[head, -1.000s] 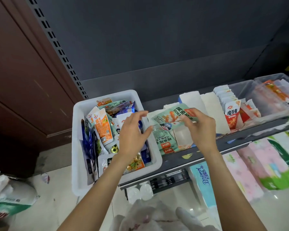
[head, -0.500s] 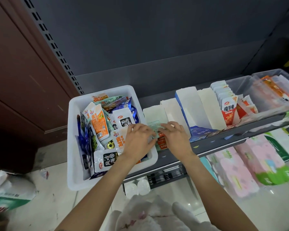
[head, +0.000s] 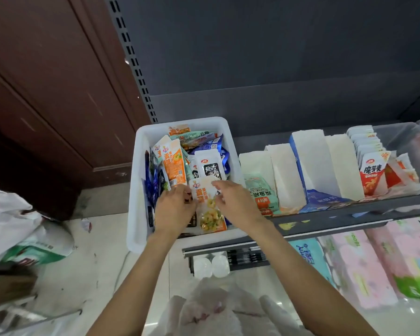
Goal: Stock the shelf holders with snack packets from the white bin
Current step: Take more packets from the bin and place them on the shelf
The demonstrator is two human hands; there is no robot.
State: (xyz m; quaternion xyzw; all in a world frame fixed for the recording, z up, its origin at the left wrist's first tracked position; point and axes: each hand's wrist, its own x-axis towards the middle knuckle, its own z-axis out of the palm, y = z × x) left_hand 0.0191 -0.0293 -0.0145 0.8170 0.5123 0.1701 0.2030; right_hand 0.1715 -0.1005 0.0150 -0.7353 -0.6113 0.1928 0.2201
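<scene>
The white bin (head: 141, 170) stands at the shelf's left end, full of mixed snack packets. Both of my hands are down in its front half. My left hand (head: 175, 209) curls round the left edge of an orange-and-white packet (head: 210, 212) with a clear window showing yellow-green pieces. My right hand (head: 235, 202) pinches the same packet's upper right edge. Right of the bin stand white cardboard holders (head: 286, 173). The leftmost one holds green packets (head: 262, 192). A holder further right has red-and-white packets (head: 371, 173).
Clear plastic tubs (head: 403, 141) sit at the shelf's far right. Pink and green tissue packs (head: 374, 263) fill the level below. A white sack (head: 15, 226) lies on the floor at left, beside a brown door (head: 46, 93). A crumpled plastic bag (head: 216, 311) is under my arms.
My right hand set the green packet down in the leftmost holder. Both hands then moved left into the bin and took hold of the orange-and-white packet.
</scene>
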